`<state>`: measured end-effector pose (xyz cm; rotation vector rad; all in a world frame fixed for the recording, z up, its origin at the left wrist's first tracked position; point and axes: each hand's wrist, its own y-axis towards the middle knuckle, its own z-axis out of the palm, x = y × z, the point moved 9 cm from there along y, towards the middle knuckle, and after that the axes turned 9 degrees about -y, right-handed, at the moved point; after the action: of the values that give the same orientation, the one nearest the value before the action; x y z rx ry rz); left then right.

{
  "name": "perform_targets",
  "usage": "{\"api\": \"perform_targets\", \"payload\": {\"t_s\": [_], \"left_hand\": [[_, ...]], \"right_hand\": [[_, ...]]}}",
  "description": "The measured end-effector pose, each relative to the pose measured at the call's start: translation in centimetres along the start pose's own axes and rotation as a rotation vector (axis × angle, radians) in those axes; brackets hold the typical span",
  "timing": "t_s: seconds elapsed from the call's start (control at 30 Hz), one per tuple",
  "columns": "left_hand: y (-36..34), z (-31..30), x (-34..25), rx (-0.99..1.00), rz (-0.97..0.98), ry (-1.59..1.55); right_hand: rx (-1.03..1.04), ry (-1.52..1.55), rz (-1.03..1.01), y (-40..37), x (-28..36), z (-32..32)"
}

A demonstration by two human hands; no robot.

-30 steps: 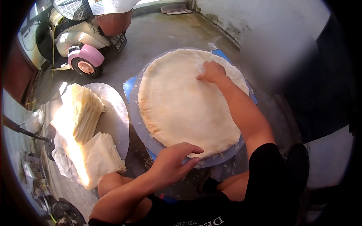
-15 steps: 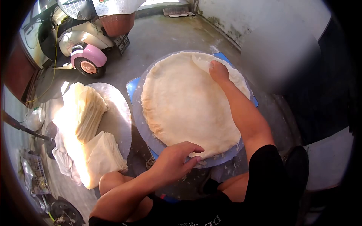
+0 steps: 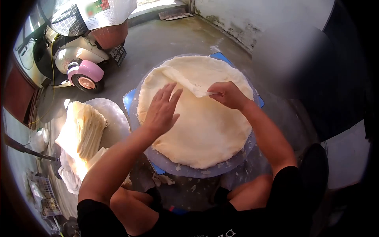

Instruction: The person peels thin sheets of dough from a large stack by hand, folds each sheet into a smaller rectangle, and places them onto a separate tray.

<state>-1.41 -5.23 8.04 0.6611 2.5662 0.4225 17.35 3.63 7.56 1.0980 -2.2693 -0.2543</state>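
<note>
A broad round stack of thin dough sheets point(image 3: 197, 134) lies on a round grey board point(image 3: 193, 172) in front of me. My right hand point(image 3: 228, 95) pinches the edge of the top dough sheet point(image 3: 181, 79), which is peeled up and folded over in a narrow strip across the upper part of the stack. With fingers spread, my left hand point(image 3: 161, 111) hovers over the stack's left side, its fingertips close to the lifted strip. Blue corners of a support point(image 3: 128, 99) stick out from under the board.
To the left, a thick pile of folded sheets point(image 3: 82, 130) stands on another round board point(image 3: 117, 118), partly behind my left arm. A scooter with a pink fender point(image 3: 89, 72) is parked at the upper left. A stained wall point(image 3: 227, 19) runs along the back right.
My right hand has drawn the sheet's edge from the upper right toward me and the middle. My left hand has moved from the near rim up over the stack, fingers spreading.
</note>
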Motion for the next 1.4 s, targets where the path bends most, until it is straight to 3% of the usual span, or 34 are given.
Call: {"api": "perform_targets", "payload": {"t_s": [0.17,0.23,0.33,0.4,0.5,0.7,0.8,0.9,1.03,1.1,1.3,1.4], "left_hand": [[7.4,3.6,5.1,-0.071,0.109,0.129],[8.9,6.3,6.8,0.185,0.064,0.050],[8.5,7.0,6.3,0.282,-0.080,-0.016],[8.3,6.3,4.7,0.270,-0.068,-0.035],[7.8,4.0,1.3,0.196,-0.081,-0.085],[6.0,1.3,-6.1,0.206,0.004,-0.117],[5.1,0.4,-8.7,0.183,0.041,-0.156],[4.4,0.2,-10.2,0.214,-0.001,-0.263],[3.5,-1.0,-13.0,0.238,-0.042,-0.307],[2.6,-1.9,-14.1,0.240,-0.035,-0.321],[-1.2,-5.7,-16.6,0.269,-0.027,-0.330],[-3.7,-7.9,-17.1,0.242,-0.003,-0.346]], "right_hand": [[0.026,-0.048,-0.080,-2.3,1.3,-1.8],[0.014,-0.082,-0.105,-2.9,0.7,-2.6],[-0.132,-0.166,-0.081,-3.1,-1.7,-5.1],[-0.130,-0.046,0.310,-3.6,-6.5,-7.1],[-0.155,0.160,0.447,-5.8,-14.6,-6.7],[0.083,-0.201,0.298,-6.7,-14.5,-3.8],[0.078,-0.256,0.388,-7.5,-15.6,-3.9],[0.023,-0.453,0.362,-8.3,-15.1,-4.3],[-0.122,-0.456,0.303,-9.6,-13.8,-5.1],[-0.299,-0.126,0.281,-10.9,-13.6,-6.4],[-0.166,0.146,0.529,-16.1,-6.4,-9.0],[-0.173,0.214,0.504,-18.5,-2.5,-9.8]]}}
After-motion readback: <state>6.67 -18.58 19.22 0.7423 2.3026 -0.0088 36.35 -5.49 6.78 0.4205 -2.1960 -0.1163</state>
